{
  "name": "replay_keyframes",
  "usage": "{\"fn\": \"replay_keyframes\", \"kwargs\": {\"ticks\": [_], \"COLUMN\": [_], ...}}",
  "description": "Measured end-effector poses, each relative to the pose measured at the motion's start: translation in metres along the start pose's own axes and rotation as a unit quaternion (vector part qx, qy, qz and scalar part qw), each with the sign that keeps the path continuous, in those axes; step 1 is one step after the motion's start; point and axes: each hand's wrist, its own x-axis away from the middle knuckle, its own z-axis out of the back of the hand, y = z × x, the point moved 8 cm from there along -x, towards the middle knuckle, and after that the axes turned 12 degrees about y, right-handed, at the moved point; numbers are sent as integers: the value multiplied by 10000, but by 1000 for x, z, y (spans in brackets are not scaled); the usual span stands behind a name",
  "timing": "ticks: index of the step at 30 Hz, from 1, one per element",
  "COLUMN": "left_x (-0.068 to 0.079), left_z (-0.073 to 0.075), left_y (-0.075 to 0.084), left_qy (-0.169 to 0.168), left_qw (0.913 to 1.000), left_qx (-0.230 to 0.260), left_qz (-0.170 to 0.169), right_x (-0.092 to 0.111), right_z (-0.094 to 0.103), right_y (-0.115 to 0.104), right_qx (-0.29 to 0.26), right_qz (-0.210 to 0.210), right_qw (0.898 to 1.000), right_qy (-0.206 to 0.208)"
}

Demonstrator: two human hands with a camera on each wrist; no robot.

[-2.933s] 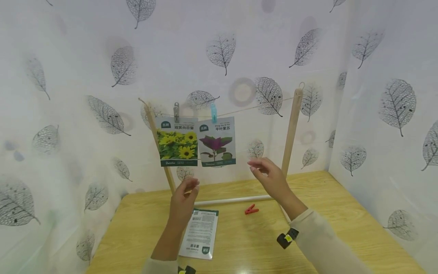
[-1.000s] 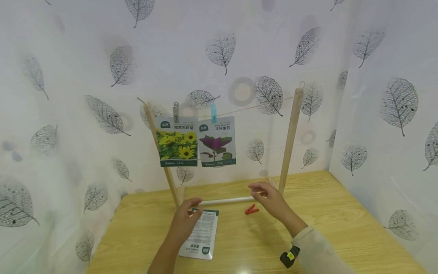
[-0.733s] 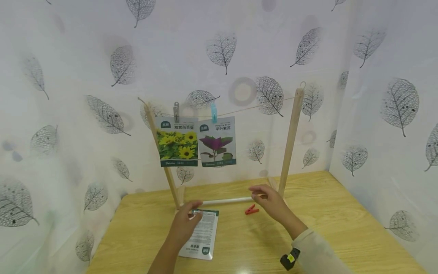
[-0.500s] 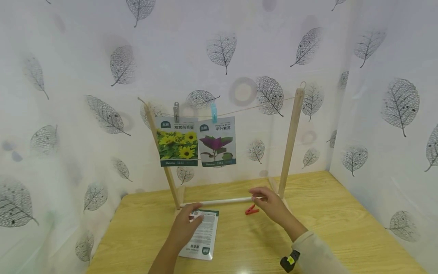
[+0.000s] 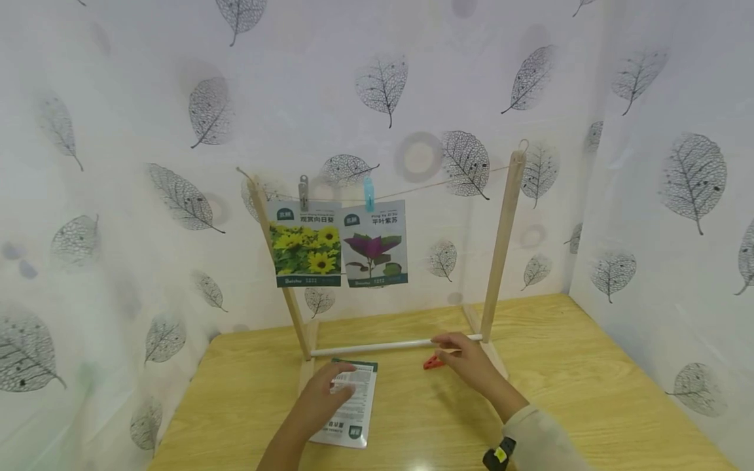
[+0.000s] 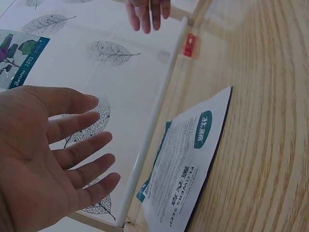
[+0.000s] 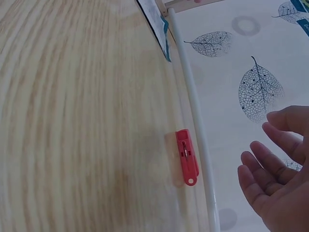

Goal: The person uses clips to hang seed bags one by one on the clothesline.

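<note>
My left hand [image 5: 317, 400], fingers spread and holding nothing, hovers over the upper left part of a seed packet [image 5: 358, 409]. The packet lies back side up on the table, its printed text plain in the left wrist view. Beside my right hand [image 5: 471, 367] is a red clothespin [image 5: 432, 363] on the table, its right end hidden by the fingers in the head view. That hand is relaxed and grips nothing. The right wrist view shows the whole clothespin [image 7: 187, 157], apart from the fingers.
A wooden frame with a white bottom bar [image 5: 377, 347] and a string [image 5: 442, 184] stands behind. From the string hang a yellow-flower seed packet [image 5: 305, 245] under a grey clip [image 5: 303, 191] and a purple-leaf packet [image 5: 375, 248] under a blue clip [image 5: 368, 194].
Both hands have come down from near the hanging packets towards the table, the left to the lying packet, the right to the red clothespin. The packets and clothespin have stayed put.
</note>
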Motion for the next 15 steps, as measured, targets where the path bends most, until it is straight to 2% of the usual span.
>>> {"fn": "replay_keyframes", "kwargs": {"ticks": [8, 15], "left_x": [6, 8], "left_z": [-6, -12], "left_y": [-7, -14], "left_qy": [-337, -537], "left_qw": [9993, 9976], "left_qx": [-127, -397], "left_qz": [132, 157], "right_x": [3, 7], "right_z": [-4, -8], "right_y": [17, 28], "right_qx": [46, 27], "right_qz": [-238, -695], "right_qw": [9997, 9976], "right_qy": [-26, -74]}}
